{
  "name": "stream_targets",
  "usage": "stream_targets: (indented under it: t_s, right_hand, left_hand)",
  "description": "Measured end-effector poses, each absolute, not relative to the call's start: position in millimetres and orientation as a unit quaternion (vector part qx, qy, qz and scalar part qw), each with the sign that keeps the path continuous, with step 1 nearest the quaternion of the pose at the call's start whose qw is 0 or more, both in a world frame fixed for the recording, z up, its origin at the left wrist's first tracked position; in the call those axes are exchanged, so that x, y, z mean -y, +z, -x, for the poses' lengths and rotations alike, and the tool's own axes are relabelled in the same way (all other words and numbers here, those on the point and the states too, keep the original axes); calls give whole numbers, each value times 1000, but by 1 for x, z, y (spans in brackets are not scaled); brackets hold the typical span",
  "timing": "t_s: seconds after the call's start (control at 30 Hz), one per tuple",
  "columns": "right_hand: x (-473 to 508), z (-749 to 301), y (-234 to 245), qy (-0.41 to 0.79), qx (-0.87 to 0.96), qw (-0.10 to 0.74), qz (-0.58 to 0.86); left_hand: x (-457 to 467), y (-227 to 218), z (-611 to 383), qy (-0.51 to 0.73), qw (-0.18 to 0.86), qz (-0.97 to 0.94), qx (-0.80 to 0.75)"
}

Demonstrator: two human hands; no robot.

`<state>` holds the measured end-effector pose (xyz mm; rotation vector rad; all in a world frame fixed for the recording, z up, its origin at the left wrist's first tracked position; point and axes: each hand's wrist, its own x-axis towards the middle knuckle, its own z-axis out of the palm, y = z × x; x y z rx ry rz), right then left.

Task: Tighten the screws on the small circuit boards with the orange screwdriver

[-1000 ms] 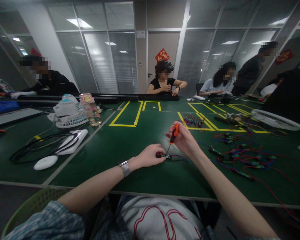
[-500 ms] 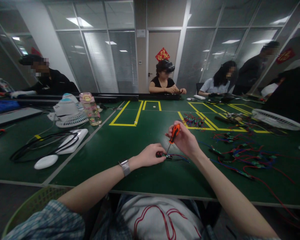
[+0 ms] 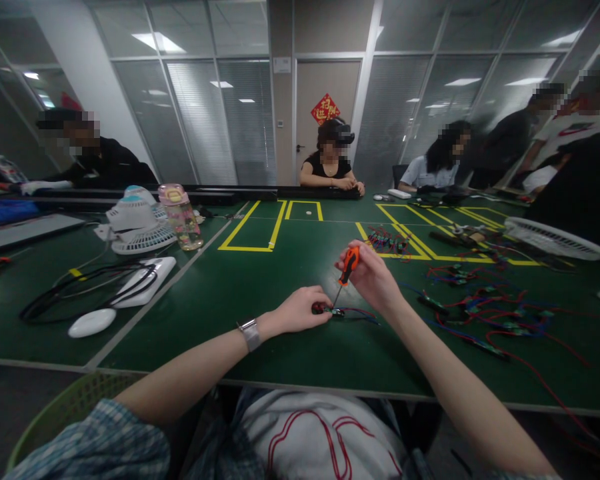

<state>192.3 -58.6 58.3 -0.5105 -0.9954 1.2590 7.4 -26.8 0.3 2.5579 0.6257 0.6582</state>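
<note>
My left hand [image 3: 296, 311] rests on the green table [image 3: 260, 293], fingers pinched on a small wired part [image 3: 330, 311] with red and blue leads trailing right. My right hand [image 3: 375, 277] is closed round an orange-handled screwdriver [image 3: 349, 263]. Its thin shaft slants down to the part, tip touching it beside my left fingertips. A metal watch sits on my left wrist.
Several similar wired parts [image 3: 485, 310] lie scattered at the right. A white fan [image 3: 137, 227], a pink bottle [image 3: 181, 217], black cables [image 3: 85, 283] and a white oval device [image 3: 91, 323] stand at the left. Other people sit round the far side. A green basket [image 3: 65, 410] is by my knee.
Both hands stay on the part and screwdriver, almost unmoved. The person opposite lowered their hands to the table, and a person in white has come in at the far right.
</note>
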Motion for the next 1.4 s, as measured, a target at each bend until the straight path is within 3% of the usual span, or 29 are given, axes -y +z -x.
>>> stream_targets:
  t_s: [1.4]
  right_hand:
    - [60,-188,60,566,471,646,200]
  left_hand:
    - [26,-2,-7,245,212,-921,-217]
